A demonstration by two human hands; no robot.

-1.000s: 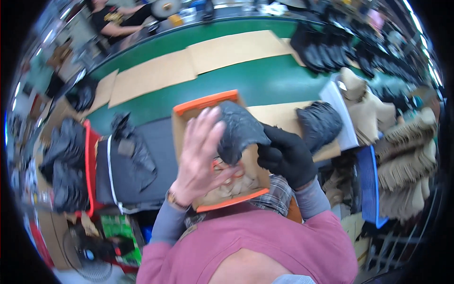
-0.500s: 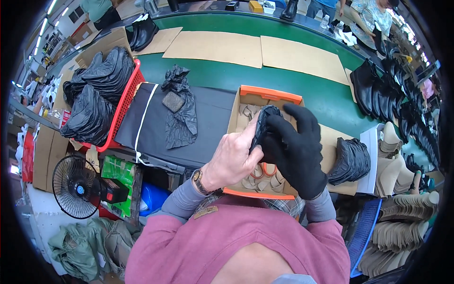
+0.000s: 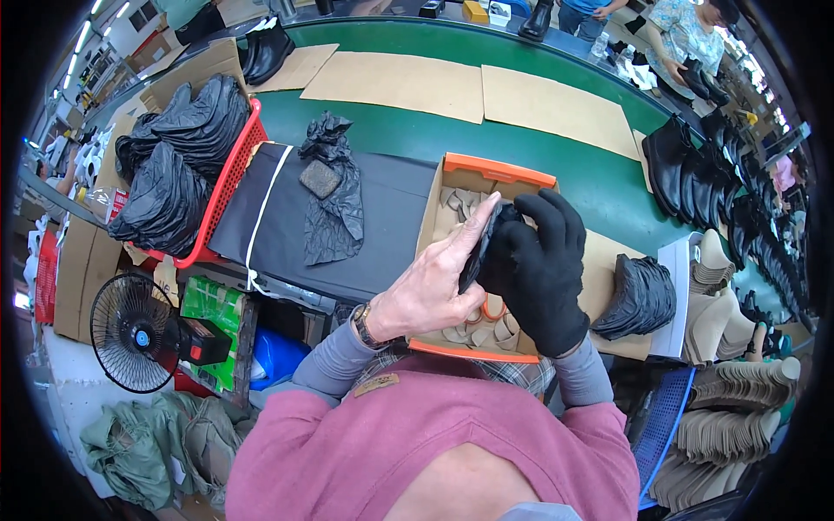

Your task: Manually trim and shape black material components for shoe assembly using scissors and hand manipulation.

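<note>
Both hands meet over an orange-edged cardboard box (image 3: 499,171), holding a dark, flat piece wrapped in thin black sheet (image 3: 479,253). My bare left hand (image 3: 426,291) pinches its near side, index finger stretched along its edge. My right hand (image 3: 540,273), in a black glove, is closed with curled fingers on the far side, partly hiding the piece. Inside the box lie beige strips and scissors with orange handles (image 3: 494,307). To the right sits a stack of curved, black-wrapped pieces (image 3: 638,295). A grey block (image 3: 320,180) rests on a crumpled black sheet (image 3: 334,234) at left.
A red basket (image 3: 228,191) of black-wrapped bundles stands left, above a fan (image 3: 135,333). Cardboard sheets (image 3: 395,82) lie along the green bench. Black boots (image 3: 673,169) line the right, near beige insole-shaped pieces (image 3: 721,434) and a blue basket (image 3: 667,430). Other people stand across the bench.
The gloved right hand has shifted slightly downward around the wrapped piece. My left index finger now lies straighter along its edge. The whole view has moved slightly.
</note>
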